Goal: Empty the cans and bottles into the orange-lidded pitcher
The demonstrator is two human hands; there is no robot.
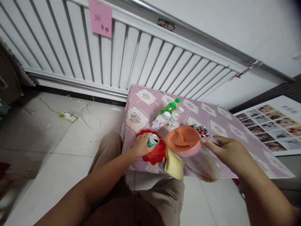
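While the left hand [141, 145] closes its grip around a small can [153, 140] with a teal side and silver top, the can sits over a red mat [156, 154] at the near left corner of the table [225, 125]; the right hand [227, 150] has its grip wrapped around a clear plastic jar [199, 160] with an orange lid [183, 139], tilted so the lid faces the can, the two just beside each other; a yellow cloth [174, 163] hangs off the near edge beneath the jar; the jar's lower end juts past that edge, over the floor [47, 150]; behind the can, three bottles lie together near the middle of the patterned cloth, a white bottle [160, 121], a green bottle [169, 107] and a clear bottle [176, 113]; two more cans [199, 128] lie behind the lid; the far edge of the table meets a white radiator [117, 56] carrying a pink note [100, 17]; to the left the tiled floor is open, with a power strip [67, 116] and loose cables well apart from the table; to the right a photo sheet [272, 124] lies close by the table's right edge; the person's knees sit directly below the near edge.
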